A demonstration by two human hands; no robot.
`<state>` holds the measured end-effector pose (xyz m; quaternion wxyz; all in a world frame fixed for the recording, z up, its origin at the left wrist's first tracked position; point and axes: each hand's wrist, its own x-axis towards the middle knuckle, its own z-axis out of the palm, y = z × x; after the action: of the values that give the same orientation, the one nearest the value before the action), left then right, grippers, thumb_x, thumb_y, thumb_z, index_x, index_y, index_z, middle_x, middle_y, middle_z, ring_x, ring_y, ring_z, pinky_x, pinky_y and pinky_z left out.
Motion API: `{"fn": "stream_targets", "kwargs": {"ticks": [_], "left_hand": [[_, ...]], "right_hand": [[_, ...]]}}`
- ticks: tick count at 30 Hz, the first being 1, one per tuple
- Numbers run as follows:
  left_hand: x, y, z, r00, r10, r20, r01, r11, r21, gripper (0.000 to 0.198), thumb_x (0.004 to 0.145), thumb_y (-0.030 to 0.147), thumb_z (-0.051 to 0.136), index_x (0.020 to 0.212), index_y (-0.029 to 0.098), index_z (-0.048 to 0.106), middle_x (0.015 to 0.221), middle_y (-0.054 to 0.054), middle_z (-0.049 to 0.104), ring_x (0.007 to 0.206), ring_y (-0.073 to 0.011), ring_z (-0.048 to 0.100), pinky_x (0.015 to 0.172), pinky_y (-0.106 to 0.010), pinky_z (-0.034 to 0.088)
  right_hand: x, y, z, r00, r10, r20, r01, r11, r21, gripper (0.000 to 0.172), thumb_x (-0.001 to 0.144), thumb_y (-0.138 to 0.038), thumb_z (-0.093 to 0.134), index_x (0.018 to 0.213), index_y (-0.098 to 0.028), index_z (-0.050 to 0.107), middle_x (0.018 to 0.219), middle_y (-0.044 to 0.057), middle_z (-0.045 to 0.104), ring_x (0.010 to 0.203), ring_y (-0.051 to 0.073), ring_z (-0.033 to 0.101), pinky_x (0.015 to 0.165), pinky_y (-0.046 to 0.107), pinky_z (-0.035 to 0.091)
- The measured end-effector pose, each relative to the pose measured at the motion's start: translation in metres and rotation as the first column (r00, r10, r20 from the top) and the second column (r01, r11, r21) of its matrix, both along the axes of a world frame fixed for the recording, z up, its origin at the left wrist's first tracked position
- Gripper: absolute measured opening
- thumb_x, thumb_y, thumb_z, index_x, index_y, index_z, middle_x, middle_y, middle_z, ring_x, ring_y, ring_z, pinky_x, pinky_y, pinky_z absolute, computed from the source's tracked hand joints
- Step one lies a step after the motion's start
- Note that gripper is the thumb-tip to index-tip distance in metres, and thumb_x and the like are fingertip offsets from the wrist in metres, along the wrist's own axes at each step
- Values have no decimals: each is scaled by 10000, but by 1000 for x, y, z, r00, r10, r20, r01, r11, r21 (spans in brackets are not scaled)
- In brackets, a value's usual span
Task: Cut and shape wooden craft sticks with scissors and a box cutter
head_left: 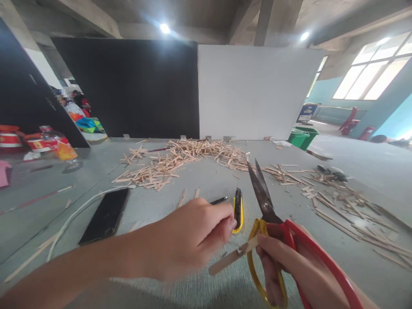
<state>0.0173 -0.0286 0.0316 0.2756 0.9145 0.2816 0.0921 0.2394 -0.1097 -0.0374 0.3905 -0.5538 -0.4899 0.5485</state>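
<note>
My left hand (196,236) is closed, its thumb and fingertips pinched at the lower left edge of a yellow-and-black utility knife (237,206). The knife points away from me, and its contact with the table is hard to judge. In my right hand (289,262) are scissors (264,204) with red and yellow handles, their blades slightly parted and pointing away. The same hand pinches a flat wooden stick (223,262) between thumb and fingers; a small notched or joined spot shows along it. A black pen (219,200) lies just beyond my left hand, partly hidden.
A heap of wooden sticks (206,150) spreads across the grey table (206,178). Longer strips (337,219) and scraps lie at the right. A phone (106,214) with a white cable (74,214) sits left, near a bottle (64,148). Black (144,90) and white panels (251,94) stand behind.
</note>
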Motion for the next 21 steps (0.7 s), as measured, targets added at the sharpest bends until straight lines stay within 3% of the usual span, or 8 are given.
{"fn": "stream_targets", "kwargs": {"ticks": [3,5,7,9,13,17,19,21], "left_hand": [[-1,-8,4,999,33,13,-31,994,-108,208,1049,418,555,1033,226,636,762,37,670,605,-120,554,542,-232,374],[0,-12,1,1000,-11,-8,10,995,-99,189,993,380,672,1115,236,677,855,15,725,668,-138,627,580,-233,409],[-1,-14,-6,997,-72,-41,70,996,-54,120,1012,248,608,1094,217,690,828,0,725,657,-145,651,590,-243,418],[-2,-14,-14,996,-80,-49,80,997,-2,174,1016,167,510,1068,198,673,769,-8,699,600,-143,628,574,-256,408],[-6,-10,-21,992,124,20,-125,991,57,157,1037,234,441,1034,206,596,698,11,620,505,-130,507,498,-269,338],[-8,5,-14,895,345,281,-306,936,-177,161,1067,317,405,931,238,440,640,69,495,492,-109,412,460,-231,304],[-9,17,-11,808,409,424,-274,898,-344,235,1070,330,421,853,243,390,629,86,389,511,-100,337,461,-213,283],[-10,29,-9,774,439,456,-227,865,-447,302,1062,379,478,805,230,425,585,98,331,483,-89,268,444,-215,238]], "right_hand": [[0,2,-1,999,-37,8,37,999,25,526,1008,-619,555,679,-219,649,542,4,625,576,192,621,686,335,524],[-1,3,0,999,-44,10,44,999,32,548,1001,-624,567,635,-221,631,558,18,644,612,199,638,713,339,525],[-4,3,2,999,-31,-9,31,1000,1,553,991,-644,569,639,-220,628,559,23,651,600,198,633,693,343,523],[-6,3,5,998,-25,-66,22,998,-55,534,980,-665,568,688,-222,626,539,8,629,557,191,607,652,345,518],[-11,6,9,967,-27,-253,15,999,-51,511,918,-702,618,742,-222,612,567,-18,581,557,183,575,654,362,525],[-9,4,9,952,18,-305,-28,999,-29,531,916,-713,593,739,-214,630,565,-14,549,562,184,555,664,366,515],[-7,1,10,966,20,-258,-47,994,-99,521,927,-695,592,745,-211,659,576,-3,567,565,190,572,639,349,502],[-6,-3,11,983,32,-180,-60,986,-153,486,912,-664,641,746,-210,693,585,10,595,579,200,598,618,329,489]]}}
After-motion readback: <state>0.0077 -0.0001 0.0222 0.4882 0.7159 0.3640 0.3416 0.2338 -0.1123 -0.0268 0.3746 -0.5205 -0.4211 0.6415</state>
